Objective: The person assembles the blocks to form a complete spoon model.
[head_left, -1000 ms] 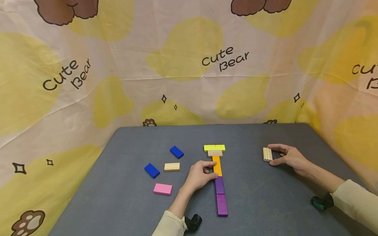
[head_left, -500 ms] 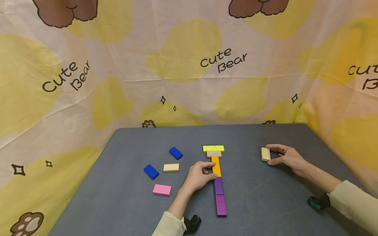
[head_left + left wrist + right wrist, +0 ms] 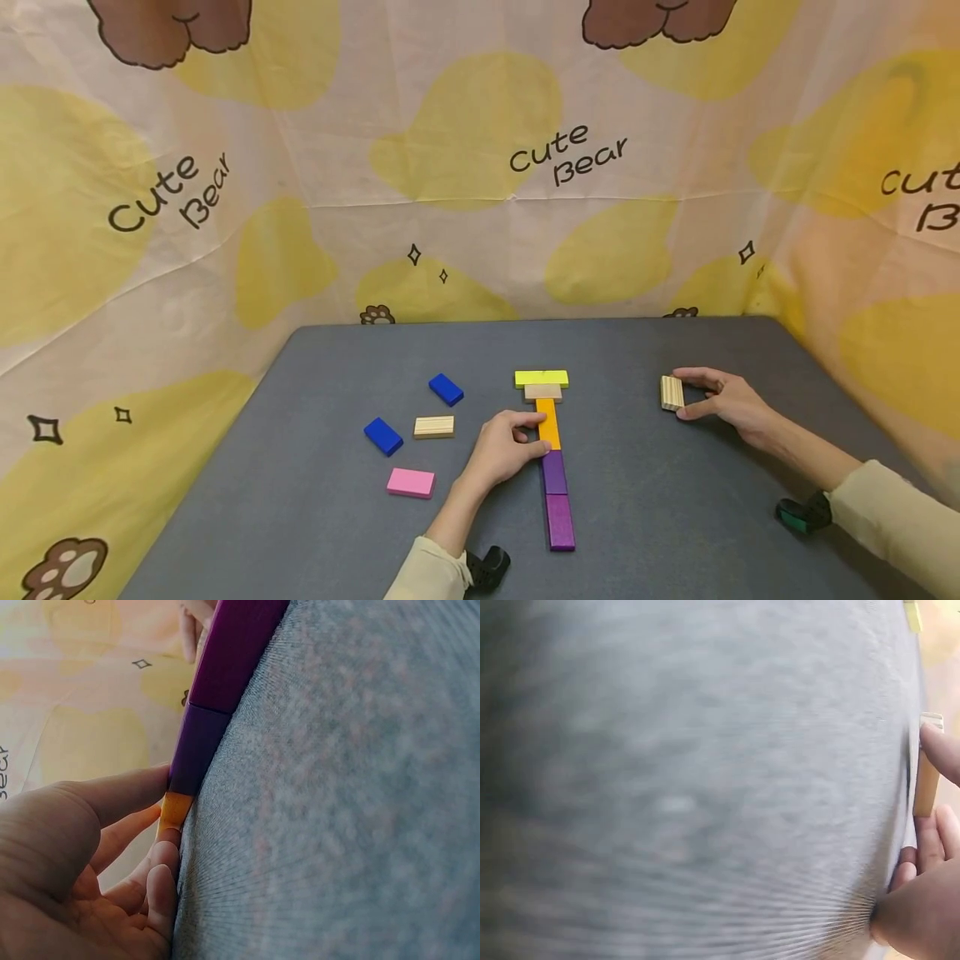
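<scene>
Flat coloured blocks lie on the grey table in the head view. My left hand (image 3: 504, 447) holds the orange block (image 3: 550, 423) at its left side with thumb and index finger. In the left wrist view the thumb touches the indigo block (image 3: 199, 746) beside the orange one (image 3: 177, 804). A purple block (image 3: 559, 522) continues the row toward me. Far right, my right hand (image 3: 730, 404) pinches a striped wooden block (image 3: 671, 393) between thumb and index finger at its ends. The right wrist view shows this block (image 3: 926, 787) from the side, partly covered by the fingers.
A tan block (image 3: 543, 391) and a yellow-green block (image 3: 542, 379) cross the row's far end. Left of it lie two blue blocks (image 3: 446, 389), a striped wooden block (image 3: 433, 427) and a pink block (image 3: 411, 482). A patterned cloth (image 3: 457, 150) hangs behind the table (image 3: 300, 500).
The head view shifts slightly, so the scene sits a little further left. Both hands keep their places on the same blocks.
</scene>
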### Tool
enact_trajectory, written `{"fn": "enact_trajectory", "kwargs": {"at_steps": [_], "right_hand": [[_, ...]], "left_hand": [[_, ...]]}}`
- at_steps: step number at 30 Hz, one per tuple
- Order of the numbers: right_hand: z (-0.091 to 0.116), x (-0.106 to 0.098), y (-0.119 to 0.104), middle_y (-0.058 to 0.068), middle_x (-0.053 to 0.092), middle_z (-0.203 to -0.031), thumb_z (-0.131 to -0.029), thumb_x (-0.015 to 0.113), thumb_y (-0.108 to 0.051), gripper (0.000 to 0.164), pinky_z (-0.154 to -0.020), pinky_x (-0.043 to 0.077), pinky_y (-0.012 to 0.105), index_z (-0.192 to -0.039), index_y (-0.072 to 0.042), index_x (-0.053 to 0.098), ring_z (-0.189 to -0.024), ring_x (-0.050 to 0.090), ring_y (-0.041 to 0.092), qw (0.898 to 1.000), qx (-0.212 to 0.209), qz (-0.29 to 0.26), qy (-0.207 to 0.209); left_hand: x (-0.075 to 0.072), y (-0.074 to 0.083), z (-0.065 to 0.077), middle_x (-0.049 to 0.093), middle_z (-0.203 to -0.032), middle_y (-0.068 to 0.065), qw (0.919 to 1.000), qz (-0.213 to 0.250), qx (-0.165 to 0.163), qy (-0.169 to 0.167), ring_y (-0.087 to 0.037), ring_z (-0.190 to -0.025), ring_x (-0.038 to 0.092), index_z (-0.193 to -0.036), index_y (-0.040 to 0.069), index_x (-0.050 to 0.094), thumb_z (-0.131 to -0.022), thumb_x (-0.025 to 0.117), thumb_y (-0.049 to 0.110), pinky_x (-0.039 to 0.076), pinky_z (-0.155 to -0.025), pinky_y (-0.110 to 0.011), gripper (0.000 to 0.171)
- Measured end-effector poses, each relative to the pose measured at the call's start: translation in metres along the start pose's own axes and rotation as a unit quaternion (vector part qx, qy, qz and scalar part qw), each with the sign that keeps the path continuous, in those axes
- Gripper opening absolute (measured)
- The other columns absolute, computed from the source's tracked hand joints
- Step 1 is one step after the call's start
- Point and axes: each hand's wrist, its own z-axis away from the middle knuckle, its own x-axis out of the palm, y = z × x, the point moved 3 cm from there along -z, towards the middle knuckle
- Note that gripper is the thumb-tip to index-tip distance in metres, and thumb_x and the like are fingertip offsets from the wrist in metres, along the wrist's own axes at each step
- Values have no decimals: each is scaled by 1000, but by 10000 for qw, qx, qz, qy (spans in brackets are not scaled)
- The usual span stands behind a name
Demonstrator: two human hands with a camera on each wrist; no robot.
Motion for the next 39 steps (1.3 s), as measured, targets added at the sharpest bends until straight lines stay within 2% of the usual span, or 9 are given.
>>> {"fn": "enact_trajectory", "kwargs": {"at_steps": [7, 11, 20, 27, 33, 39], "right_hand": [[-8, 6, -11, 22, 44, -143, -76, 85, -16, 80, -100, 32, 48, -144, 0, 46, -127, 38, 36, 9996, 124, -253, 29], [-18, 18, -23, 22, 44, -143, -77, 84, -12, 78, -100, 34, 49, -144, -1, 46, -126, 41, 38, 9994, -23, -349, -60], [-63, 54, -45, 16, 47, -142, -77, 81, -2, 73, -92, 44, 39, -143, -5, 49, -120, 51, 35, 9965, -158, -806, -170], [-95, 76, -62, 13, 48, -143, -77, 79, 2, 71, -101, 37, 48, -141, -7, 51, -123, 49, 36, 9948, -110, -1001, -120], [-116, 84, -61, 15, 48, -144, -77, 79, 4, 71, -102, 38, 47, -142, -5, 51, -125, 48, 37, 9941, -72, -1079, -62], [-125, 92, -56, 16, 46, -145, -77, 80, 4, 70, -106, 33, 49, -141, -5, 52, -129, 44, 38, 9959, 49, -899, -7]], "left_hand": [[0, -1, -1, 60, -105, -2, 10000, 29, 8, -3, -15, -82, 50, -121, 14, 72, -82, 81, 15, 43, -70, -29, 40], [0, -2, -1, 60, -104, -2, 10000, 10, 6, 1, -15, -82, 51, -120, 14, 73, -82, 81, 16, 43, -70, -29, 39], [-3, -3, -2, 60, -101, -2, 10000, -12, 47, 44, -14, -80, 51, -120, 14, 73, -82, 82, 16, 43, -69, -29, 39], [-3, -3, -4, 60, -100, -2, 10000, -33, 52, 43, -14, -79, 50, -119, 14, 73, -81, 82, 16, 42, -69, -29, 39], [-2, -3, -5, 60, -99, -1, 9999, -11, 72, 81, -13, -78, 50, -118, 14, 74, -81, 83, 16, 42, -69, -29, 39], [-2, -3, -5, 60, -100, -2, 9999, -4, 98, 56, -13, -78, 50, -119, 14, 74, -81, 82, 16, 42, -69, -29, 39]]}}
